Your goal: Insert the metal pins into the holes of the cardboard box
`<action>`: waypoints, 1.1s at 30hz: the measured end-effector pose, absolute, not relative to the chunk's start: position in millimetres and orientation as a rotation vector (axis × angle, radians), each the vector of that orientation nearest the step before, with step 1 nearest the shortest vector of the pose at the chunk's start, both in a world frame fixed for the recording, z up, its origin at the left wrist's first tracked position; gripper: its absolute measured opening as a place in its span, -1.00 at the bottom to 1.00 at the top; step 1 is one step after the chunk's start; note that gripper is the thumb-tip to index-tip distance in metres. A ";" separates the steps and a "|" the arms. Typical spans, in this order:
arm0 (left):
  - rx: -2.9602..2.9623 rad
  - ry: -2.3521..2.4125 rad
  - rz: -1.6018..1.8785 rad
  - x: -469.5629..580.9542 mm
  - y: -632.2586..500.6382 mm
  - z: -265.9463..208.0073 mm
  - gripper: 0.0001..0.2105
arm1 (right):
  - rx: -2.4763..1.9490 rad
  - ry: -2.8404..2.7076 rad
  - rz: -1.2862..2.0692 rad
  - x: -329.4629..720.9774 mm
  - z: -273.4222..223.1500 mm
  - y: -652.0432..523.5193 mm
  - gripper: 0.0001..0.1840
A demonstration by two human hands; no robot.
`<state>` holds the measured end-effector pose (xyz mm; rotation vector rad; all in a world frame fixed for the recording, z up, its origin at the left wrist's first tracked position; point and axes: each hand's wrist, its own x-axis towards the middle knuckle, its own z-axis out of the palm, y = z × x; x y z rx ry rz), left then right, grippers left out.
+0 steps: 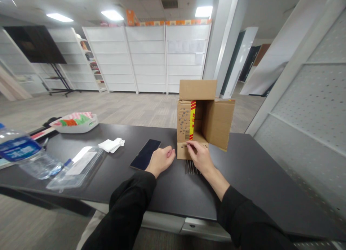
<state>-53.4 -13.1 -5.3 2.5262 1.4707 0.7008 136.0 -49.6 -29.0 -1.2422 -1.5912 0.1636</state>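
A cardboard box (184,114) stands on the dark table with its opening towards me and its flaps spread. Small grey round spots dot its left flap, beside yellow and red tape (192,120). My right hand (200,157) is at the lower flap (182,152), thumb and fingertips pinched together; anything between them is too small to make out. Just below that flap, several thin metal rods (190,167) like nails show in a row, partly behind my right hand. My left hand (161,159) is curled closed beside a black phone (144,156), its contents hidden.
On the left are folded white tissues (111,145), a clear plastic case (78,169), a water bottle (25,152) and a white basket (77,127) with colourful contents. The table's edge (186,217) is close to me. A perforated panel (310,109) stands on the right.
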 end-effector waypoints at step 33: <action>2.532 1.457 0.736 -54.4 -11.6 -8.0 -0.67 | -1.466 -1.904 -0.075 138.9 -24.7 -51.7 -0.79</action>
